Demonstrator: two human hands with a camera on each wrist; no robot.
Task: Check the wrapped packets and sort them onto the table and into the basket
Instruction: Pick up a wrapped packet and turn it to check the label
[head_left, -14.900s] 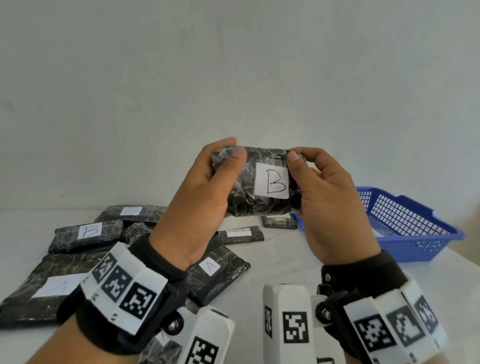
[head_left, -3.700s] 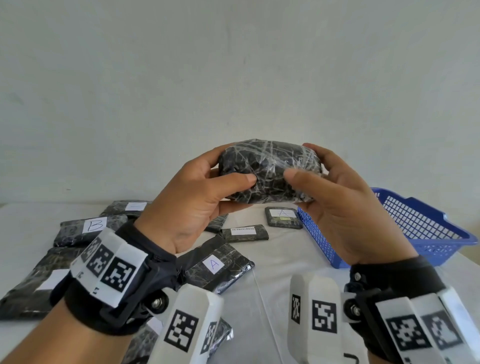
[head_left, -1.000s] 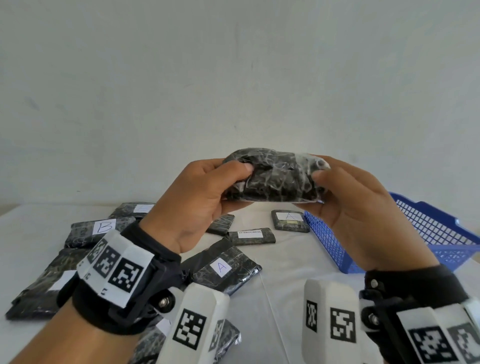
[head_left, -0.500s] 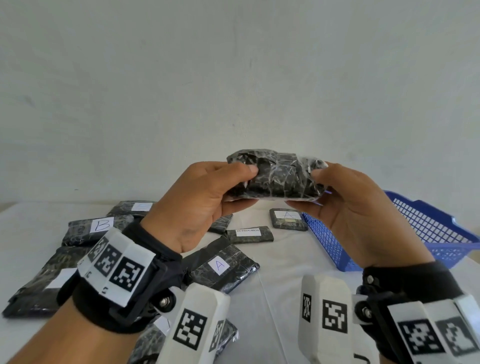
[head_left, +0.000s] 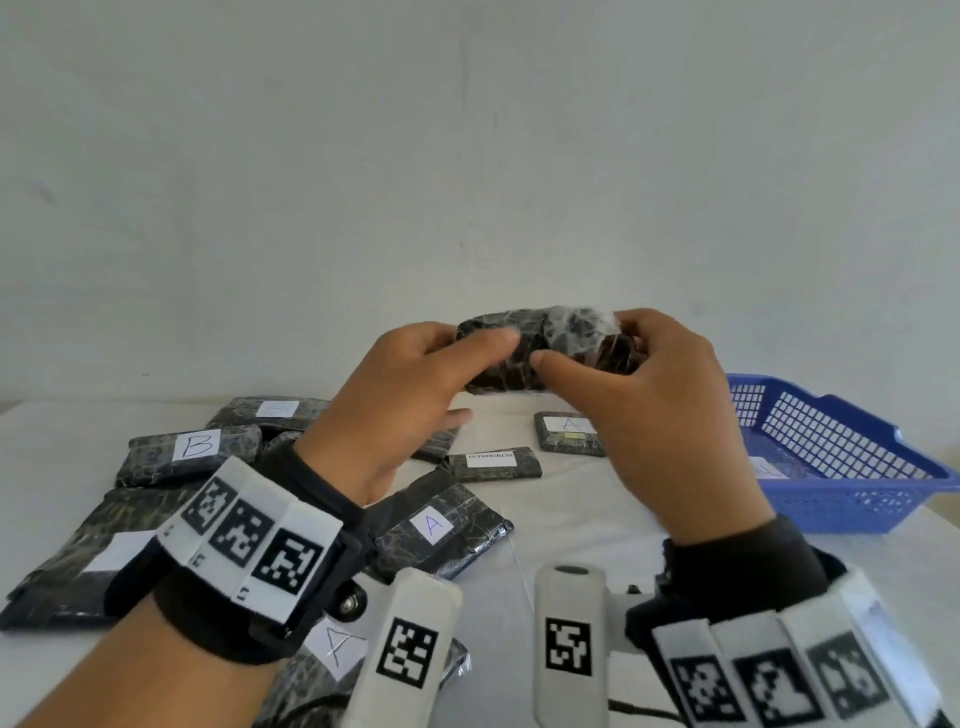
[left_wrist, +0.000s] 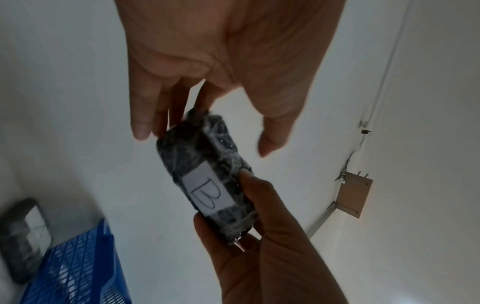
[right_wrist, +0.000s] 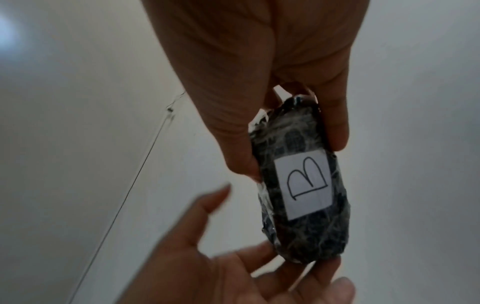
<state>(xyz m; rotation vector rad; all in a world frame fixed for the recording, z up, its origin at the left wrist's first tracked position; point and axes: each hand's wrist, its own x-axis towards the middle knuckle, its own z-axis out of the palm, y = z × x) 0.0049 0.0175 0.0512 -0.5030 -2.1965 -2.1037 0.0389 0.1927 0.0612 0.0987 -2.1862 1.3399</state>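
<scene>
A black plastic-wrapped packet (head_left: 566, 338) with a white label "B" is held up in the air over the table (head_left: 571, 519). Its label faces away from my head; the wrist views show the packet (left_wrist: 207, 164) and its label side (right_wrist: 298, 185). My right hand (head_left: 623, 395) pinches the right half between thumb and fingers, also seen as the right hand (right_wrist: 259, 82). My left hand (head_left: 447, 353) is at the left end. In the left wrist view the left hand (left_wrist: 233, 51) has straight fingers touching the packet and its thumb off it.
A blue mesh basket (head_left: 841, 499) stands at the right, with a labelled item inside. On the table lie several black packets: a B packet (head_left: 192, 452), an A packet (head_left: 436, 525), a small A packet (head_left: 569, 431), an "IN PROGRESS" piece (head_left: 493, 462).
The packet stays raised at about the same place. My right thumb has slid toward its middle, and my left hand has loosened from a grip to straight fingers.
</scene>
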